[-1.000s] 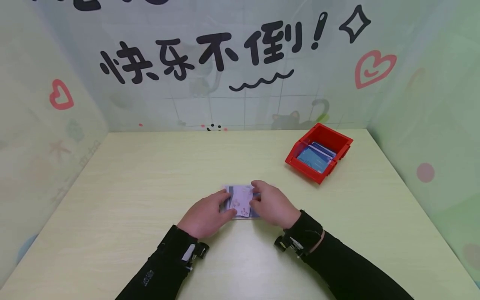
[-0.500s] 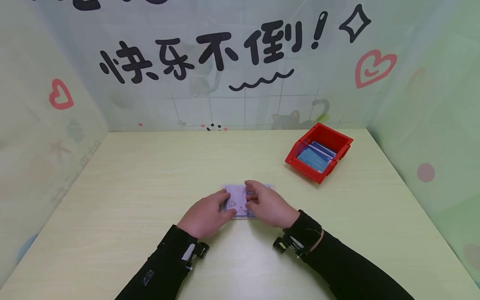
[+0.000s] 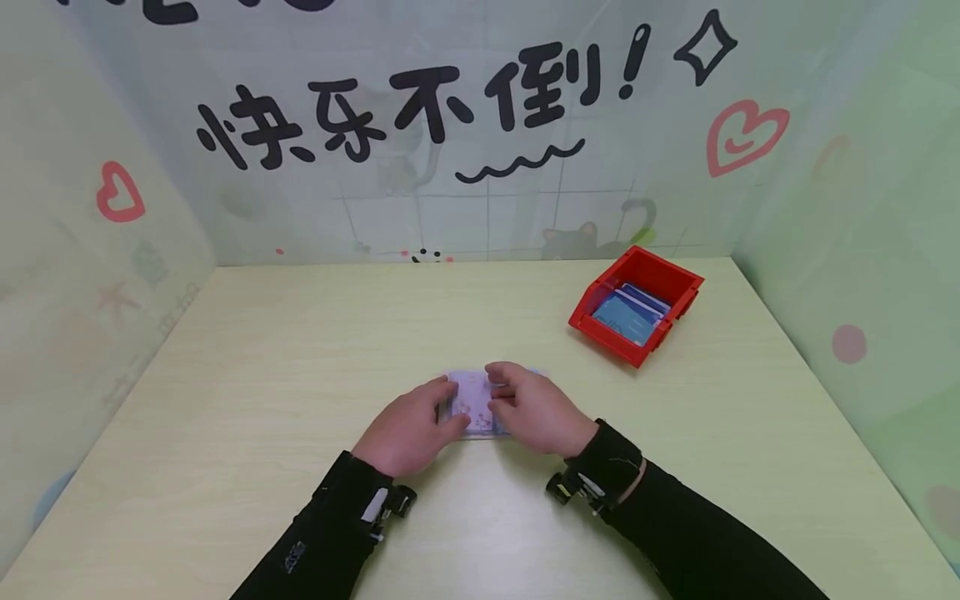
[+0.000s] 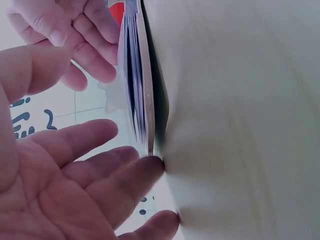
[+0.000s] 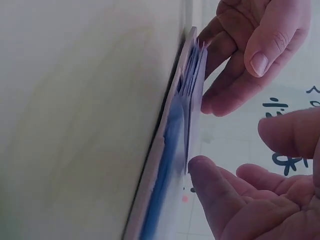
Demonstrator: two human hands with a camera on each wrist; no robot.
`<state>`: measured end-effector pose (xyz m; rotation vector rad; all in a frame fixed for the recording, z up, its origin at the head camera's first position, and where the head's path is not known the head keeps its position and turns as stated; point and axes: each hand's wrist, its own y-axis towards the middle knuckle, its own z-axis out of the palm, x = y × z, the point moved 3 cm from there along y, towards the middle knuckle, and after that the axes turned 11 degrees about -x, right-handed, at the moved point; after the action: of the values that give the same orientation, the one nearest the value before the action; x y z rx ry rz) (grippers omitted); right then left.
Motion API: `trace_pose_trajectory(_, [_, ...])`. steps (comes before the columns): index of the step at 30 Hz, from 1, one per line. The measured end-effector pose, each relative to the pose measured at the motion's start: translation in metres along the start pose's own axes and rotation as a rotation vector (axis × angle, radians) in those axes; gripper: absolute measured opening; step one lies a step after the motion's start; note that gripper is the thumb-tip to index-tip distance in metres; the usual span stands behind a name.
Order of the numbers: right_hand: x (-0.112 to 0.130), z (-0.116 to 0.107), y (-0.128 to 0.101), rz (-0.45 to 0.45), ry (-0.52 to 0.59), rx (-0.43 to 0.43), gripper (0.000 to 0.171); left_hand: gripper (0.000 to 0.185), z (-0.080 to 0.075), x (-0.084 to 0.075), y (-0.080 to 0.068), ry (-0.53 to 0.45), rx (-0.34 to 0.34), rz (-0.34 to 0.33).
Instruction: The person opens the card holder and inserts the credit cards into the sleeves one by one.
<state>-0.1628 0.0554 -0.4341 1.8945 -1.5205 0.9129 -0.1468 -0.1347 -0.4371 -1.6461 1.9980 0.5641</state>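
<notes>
A small pile of thin lilac cards with a flower print lies on a thicker flat base in the middle of the table. Side on, the left wrist view shows the pile's layered edges. Fingers loosely spread, my left hand stands at the pile's left edge, some fingertips down on the tabletop. My right hand reaches over from the right, its lightly bent fingertips right at the edge of the upper cards. Beneath that hand, the right wrist view shows a blue layer on the base; the head view mostly hides it.
A red plastic bin holding several blue cards stands at the back right of the pale wooden table. Printed backdrop walls enclose the table at the back and both sides.
My right hand has shifted slightly left, and the top lilac card has slid left with it, covering the grey strip beside it. My left hand has stayed nearly still.
</notes>
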Motion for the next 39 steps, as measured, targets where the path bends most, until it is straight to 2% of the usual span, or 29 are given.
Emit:
trace_pose_trajectory(5, [-0.001,-0.012,0.003,0.036,-0.008,-0.076,0.047,0.061,0.000,0.000,0.001,-0.014,-0.046,-0.005])
trace_pose_trajectory(11, [-0.006,-0.039,0.009,0.069,-0.012,-0.169,0.039,0.059,0.000,-0.002,0.003,0.007,-0.097,-0.005])
trace_pose_trajectory(18, [-0.017,-0.069,0.013,0.117,-0.011,-0.237,0.040,0.059,0.000,-0.003,0.004,0.010,-0.143,-0.004])
trace_pose_trajectory(21, [-0.025,-0.084,0.018,0.129,-0.076,-0.278,0.042,0.059,-0.001,-0.003,0.003,0.000,-0.157,-0.012])
trace_pose_trajectory(30, [-0.055,-0.134,0.038,0.147,-0.384,-0.340,0.054,0.060,-0.006,-0.004,0.001,-0.012,-0.189,-0.022])
trace_pose_trajectory(34, [-0.063,-0.148,0.047,0.150,-0.481,-0.318,0.058,0.059,-0.007,-0.004,0.001,-0.004,-0.201,-0.021])
trace_pose_trajectory(39, [-0.070,-0.158,0.059,0.141,-0.582,-0.278,0.052,0.059,-0.006,-0.004,0.002,0.004,-0.206,-0.019])
